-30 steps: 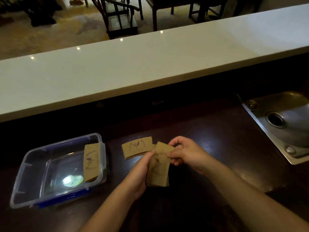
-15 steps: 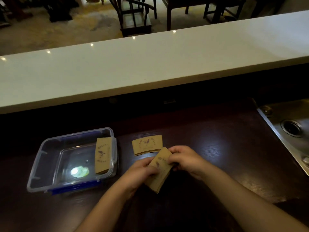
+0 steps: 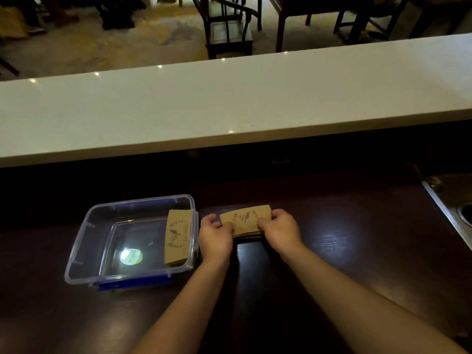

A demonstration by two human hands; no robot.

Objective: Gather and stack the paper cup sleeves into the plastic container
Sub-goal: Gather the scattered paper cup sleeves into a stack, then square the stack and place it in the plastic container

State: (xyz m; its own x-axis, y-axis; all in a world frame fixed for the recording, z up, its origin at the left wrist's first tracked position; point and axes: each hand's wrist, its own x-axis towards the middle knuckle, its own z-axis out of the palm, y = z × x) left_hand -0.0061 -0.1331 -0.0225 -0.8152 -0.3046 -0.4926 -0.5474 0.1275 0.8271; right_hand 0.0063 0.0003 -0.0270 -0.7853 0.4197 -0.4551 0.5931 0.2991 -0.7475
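A person's left hand (image 3: 215,238) and right hand (image 3: 279,232) pinch opposite ends of a small stack of brown paper cup sleeves (image 3: 245,221) lying on the dark wooden counter (image 3: 332,251), just right of the clear plastic container (image 3: 97,251). Fingers of both hands curl over the stack's top, pressing it flat. Another printed sleeve (image 3: 177,237) leans against the container's right inner wall, nearest the stack.

Sleeve stack (image 3: 245,222) between both hands, beside container (image 3: 84,251).
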